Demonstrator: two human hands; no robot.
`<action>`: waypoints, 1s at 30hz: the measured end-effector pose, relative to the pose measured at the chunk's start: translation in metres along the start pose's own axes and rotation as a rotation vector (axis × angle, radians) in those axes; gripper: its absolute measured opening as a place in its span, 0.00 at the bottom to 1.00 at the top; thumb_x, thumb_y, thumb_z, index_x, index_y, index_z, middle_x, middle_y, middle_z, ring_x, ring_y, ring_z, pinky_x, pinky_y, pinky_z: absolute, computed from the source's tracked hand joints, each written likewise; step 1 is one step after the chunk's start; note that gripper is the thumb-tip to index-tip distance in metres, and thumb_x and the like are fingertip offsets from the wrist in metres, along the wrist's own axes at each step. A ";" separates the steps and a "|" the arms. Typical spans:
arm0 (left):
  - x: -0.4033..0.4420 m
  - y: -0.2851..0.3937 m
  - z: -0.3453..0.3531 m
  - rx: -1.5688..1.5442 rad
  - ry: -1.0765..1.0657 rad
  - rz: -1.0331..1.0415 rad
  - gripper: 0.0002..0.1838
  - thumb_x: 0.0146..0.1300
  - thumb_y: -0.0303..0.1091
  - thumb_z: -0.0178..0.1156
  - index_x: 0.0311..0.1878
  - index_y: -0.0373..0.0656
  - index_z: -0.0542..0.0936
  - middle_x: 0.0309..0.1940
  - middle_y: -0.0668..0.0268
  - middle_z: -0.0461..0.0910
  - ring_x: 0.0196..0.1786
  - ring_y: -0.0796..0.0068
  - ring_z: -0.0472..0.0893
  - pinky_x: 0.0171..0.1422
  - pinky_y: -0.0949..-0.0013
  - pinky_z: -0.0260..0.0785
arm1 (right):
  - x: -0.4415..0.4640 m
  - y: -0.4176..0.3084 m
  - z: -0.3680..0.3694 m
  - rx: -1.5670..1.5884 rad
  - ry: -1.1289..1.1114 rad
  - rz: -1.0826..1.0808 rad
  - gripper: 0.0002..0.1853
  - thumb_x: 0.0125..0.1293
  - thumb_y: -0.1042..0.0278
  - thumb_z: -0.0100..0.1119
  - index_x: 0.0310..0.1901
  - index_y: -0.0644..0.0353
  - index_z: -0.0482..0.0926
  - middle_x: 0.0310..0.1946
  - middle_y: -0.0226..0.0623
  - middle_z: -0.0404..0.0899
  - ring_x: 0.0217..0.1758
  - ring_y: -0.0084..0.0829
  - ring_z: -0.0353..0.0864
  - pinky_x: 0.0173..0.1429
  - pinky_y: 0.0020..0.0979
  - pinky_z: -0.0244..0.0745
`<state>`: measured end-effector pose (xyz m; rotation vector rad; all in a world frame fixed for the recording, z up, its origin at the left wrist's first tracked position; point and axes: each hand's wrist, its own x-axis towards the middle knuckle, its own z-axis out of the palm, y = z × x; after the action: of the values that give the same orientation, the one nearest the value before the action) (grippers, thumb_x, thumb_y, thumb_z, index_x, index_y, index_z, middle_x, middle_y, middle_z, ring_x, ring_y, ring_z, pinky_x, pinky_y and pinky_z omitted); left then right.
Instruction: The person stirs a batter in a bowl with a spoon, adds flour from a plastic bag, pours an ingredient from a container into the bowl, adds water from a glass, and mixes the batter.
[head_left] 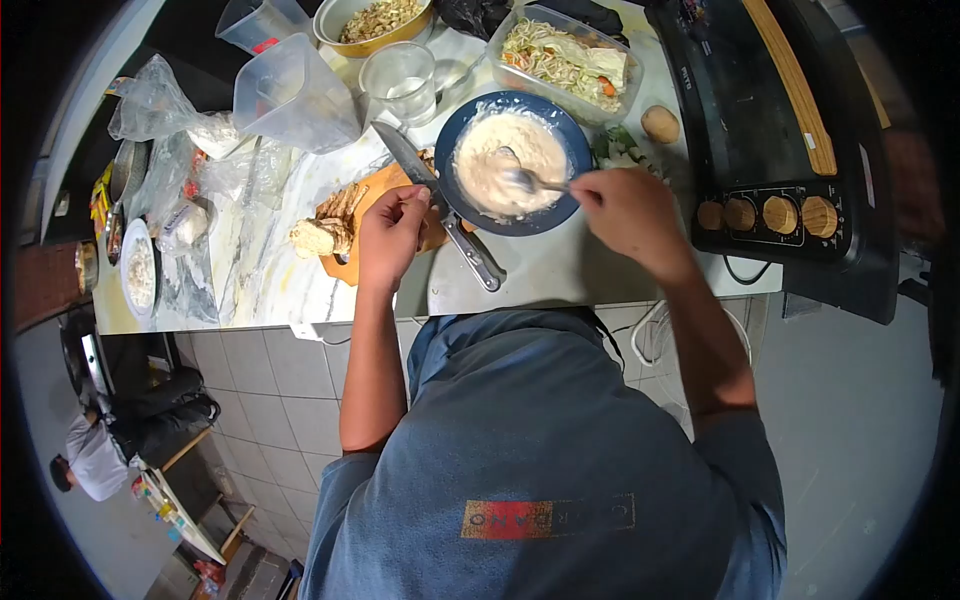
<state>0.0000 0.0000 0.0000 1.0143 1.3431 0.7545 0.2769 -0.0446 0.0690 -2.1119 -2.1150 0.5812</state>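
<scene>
- With our right hand point(625, 215) we are pinching the handle of a metal spoon point(522, 180), its bowl end resting in the pale batter point(488, 140).
- The batter is sitting inside the dark blue bowl point(582, 160), at the centre of the counter, and is smearing up the inner wall.
- The batter is already looking wet and combined, but its surface is showing uneven, lumpy patches, so we are judging the mixing as under way rather than finished.
- Our left hand point(393, 225) is hanging over the wooden cutting board point(388, 180), left of the bowl; its fingers are curling with the tips pressed together, and we are seeing nothing between them.
- Cutting is looking at least partly done: brown tempeh-like slices point(343, 205) are lying on the board's left part, while the knife point(455, 230) is lying unheld between board and bowl.
- Shredded vegetables point(555, 62) are waiting, already cut, in a clear plastic container point(634, 88) on the far right of the bowl; none is showing in the batter.
- Chopped pieces point(382, 20) are filling a pot at the far edge, also apart from the batter.
- On the right, a black cooking appliance point(740, 110) is standing beside us; we cannot tell whether it is heating.
</scene>
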 end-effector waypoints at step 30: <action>0.062 0.032 0.018 0.770 0.057 0.216 0.22 0.64 0.47 0.59 0.31 0.35 0.85 0.22 0.45 0.80 0.31 0.44 0.83 0.41 0.52 0.74 | 0.002 -0.007 -0.001 -0.123 0.242 0.035 0.07 0.65 0.63 0.56 0.35 0.50 0.84 0.28 0.40 0.81 0.35 0.45 0.83 0.37 0.45 0.76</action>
<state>0.0287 0.0662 0.0017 1.7739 1.6309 0.4112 0.2705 -0.0417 0.0720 -2.1591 -2.0300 0.1899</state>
